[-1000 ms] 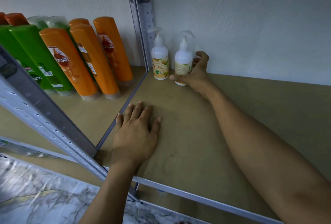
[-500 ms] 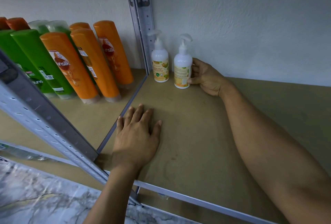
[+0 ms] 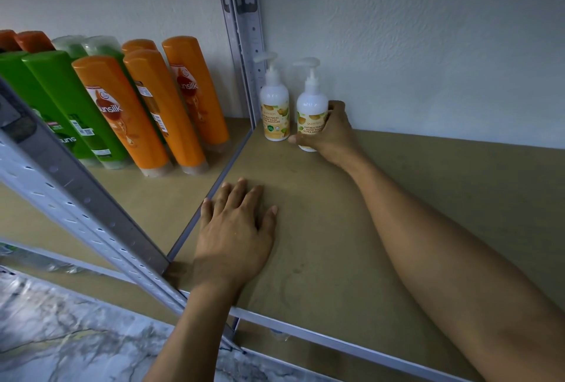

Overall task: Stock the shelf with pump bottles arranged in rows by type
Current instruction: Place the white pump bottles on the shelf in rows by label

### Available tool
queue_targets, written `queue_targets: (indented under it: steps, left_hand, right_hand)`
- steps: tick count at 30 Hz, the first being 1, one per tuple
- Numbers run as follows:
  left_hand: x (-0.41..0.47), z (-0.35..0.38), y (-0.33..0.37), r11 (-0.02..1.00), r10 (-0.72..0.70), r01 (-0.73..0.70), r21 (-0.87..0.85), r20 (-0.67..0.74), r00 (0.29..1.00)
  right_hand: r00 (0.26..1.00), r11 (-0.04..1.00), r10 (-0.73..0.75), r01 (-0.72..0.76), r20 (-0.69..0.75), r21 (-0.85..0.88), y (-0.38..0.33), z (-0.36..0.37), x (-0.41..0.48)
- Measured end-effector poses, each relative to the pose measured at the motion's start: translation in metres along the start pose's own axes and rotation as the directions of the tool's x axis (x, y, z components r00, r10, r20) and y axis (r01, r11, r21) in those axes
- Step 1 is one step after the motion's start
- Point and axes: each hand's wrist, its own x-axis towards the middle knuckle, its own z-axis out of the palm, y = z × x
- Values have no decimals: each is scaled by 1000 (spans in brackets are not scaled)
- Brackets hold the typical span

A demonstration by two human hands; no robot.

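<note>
Pale textured wall [image 3: 428, 45] behind, brown shelf board [image 3: 428, 213] under both arms. The left bay holds green bottles [image 3: 58, 100], then orange bottles [image 3: 122, 112], in rows by colour and standing on their caps. A steel upright [image 3: 244, 30] divides that bay from mine.

My left hand [image 3: 235, 235] lies flat on the board near the front left corner. Its fingers are straight and together and hold nothing; it is a prop only.

In the back left corner of my bay the first pump bottle [image 3: 274, 109] stands upright just beside the steel upright, label out. The second pump bottle [image 3: 310, 106] stands just right of it, also upright, with a narrow gap between. Both are close to the wall.

Change: half a second ago my right hand [image 3: 331, 137] sat at the second bottle's right, fingers loose against its side. Now the thumb crosses the front, low on the label, and the fingers curl behind, so it grips the bottle fully again. The bottle itself has hardly shifted. I read this as a last adjustment, squaring it in line with its twin, not a fresh placing.

Contents: both bottles are opaque white, so the fill level is not visible. My bay holds only these two and the board to their right is bare. The row is barely begun.
</note>
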Motion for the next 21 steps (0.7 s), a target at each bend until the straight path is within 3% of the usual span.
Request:
queue_targets:
  steps: [3, 5, 13, 21]
  left_hand:
    - [0, 1, -1, 1000, 3, -3, -6, -4, 1000]
    - [1, 1, -1, 1000, 4, -4, -7, -10, 1000]
    - [1, 3, -1, 1000, 3, -3, -3, -30, 1000]
    - [1, 5, -2, 1000, 8, -8, -9, -48, 999]
  right_hand:
    - [983, 997, 19, -31, 183, 67, 4, -18, 2]
    - [975, 995, 9, -32, 223, 98, 9, -25, 4]
    - [1000, 1000, -12, 12, 27, 15, 2, -3, 2]
    - [1000, 999, -23, 24, -18, 47, 7, 1, 2]
